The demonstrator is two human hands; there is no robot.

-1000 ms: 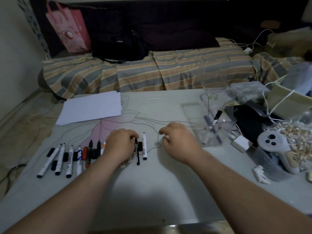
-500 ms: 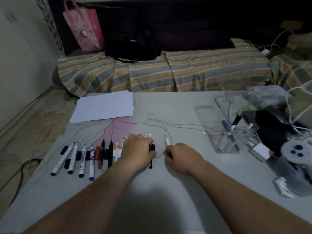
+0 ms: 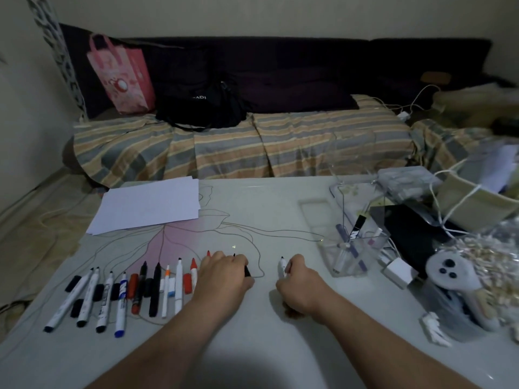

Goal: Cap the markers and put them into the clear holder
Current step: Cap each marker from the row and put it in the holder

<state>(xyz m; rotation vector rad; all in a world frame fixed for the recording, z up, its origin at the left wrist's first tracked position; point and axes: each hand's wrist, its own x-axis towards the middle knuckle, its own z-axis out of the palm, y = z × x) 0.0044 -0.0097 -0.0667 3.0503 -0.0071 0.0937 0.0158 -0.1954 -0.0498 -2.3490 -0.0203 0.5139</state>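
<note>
The room is dim and flatly lit, with muted colours and a grainy softness over everything; the light perhaps comes from overhead, though no lamp shows. A broad soft shadow darkens the desk (image 3: 280,197) between the forearms at the bottom edge. The wide-angle lens bends the edges, and the clutter at far right is smeared.

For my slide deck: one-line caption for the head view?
Right hand grips an uncapped white marker; left hand holds a black cap beside it.
</note>
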